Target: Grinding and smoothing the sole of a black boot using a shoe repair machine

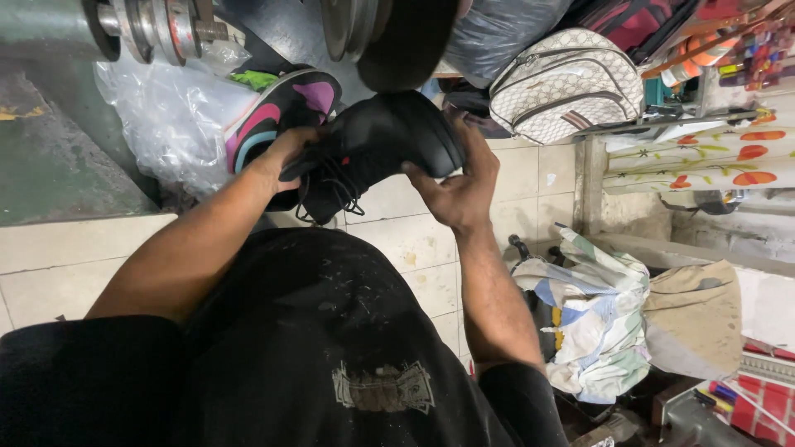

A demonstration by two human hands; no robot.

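Note:
I hold a black lace-up shoe with both hands, just under a dark round wheel of a machine. My left hand grips the shoe's laced opening end, laces dangling below. My right hand cups the toe end from beneath, fingers wrapped up its side. The shoe lies on its side, sole turned toward the wheel. Whether the shoe touches the wheel is unclear.
A black sneaker with pink and teal parts lies behind the left hand on a clear plastic bag. A white patterned backpack rests top right. Crumpled cloth lies on the tiled floor at right. Metal pulleys sit top left.

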